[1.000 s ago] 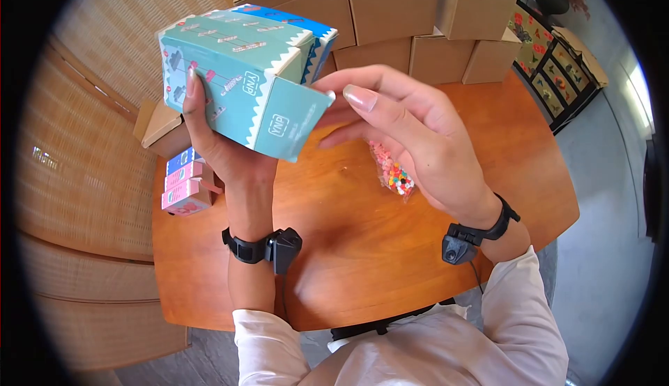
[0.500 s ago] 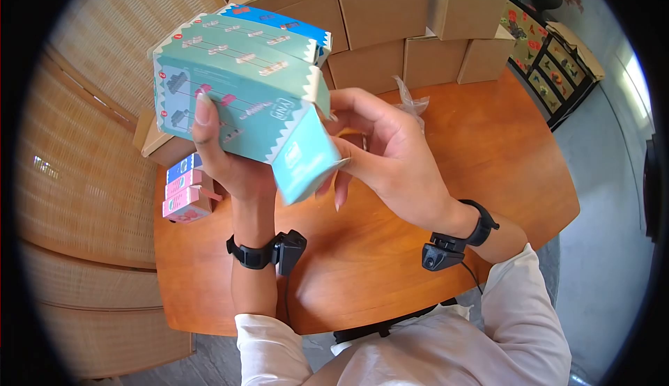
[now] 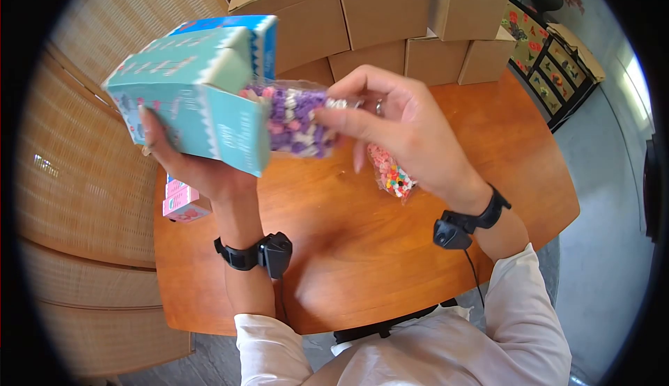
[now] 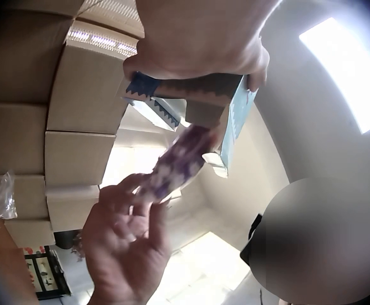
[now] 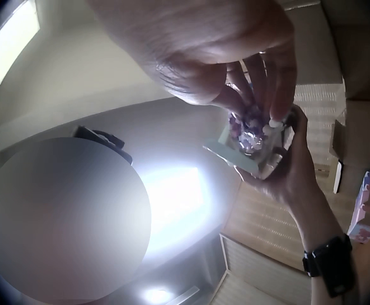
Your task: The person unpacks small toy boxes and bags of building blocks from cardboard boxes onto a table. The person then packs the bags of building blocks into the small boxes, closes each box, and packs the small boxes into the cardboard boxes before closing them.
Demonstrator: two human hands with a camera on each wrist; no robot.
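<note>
My left hand (image 3: 216,177) grips a teal printed box (image 3: 178,111) from below, thumb along its near side. A blue box (image 3: 265,37) is held behind it. The teal box's end stands open toward the right, its flap (image 3: 240,132) hanging out. From that opening sticks a clear bag (image 3: 296,118) of small purple, white and pink pieces, its inner end hidden in the box. My right hand (image 3: 404,125) pinches the bag's outer end between thumb and fingers. In the left wrist view the bag (image 4: 175,165) spans from box to fingers, blurred.
Below my right hand, a clear bag of pink and multicoloured pieces (image 3: 391,170) lies on the wooden table (image 3: 334,246). Small pink boxes (image 3: 187,205) stand at the table's left. Cardboard boxes (image 3: 390,3) are stacked along the far edge.
My right hand went to the teal box's flap, then took hold of the bag and drew it partly out to the right. The boxes moved left with my left hand.
</note>
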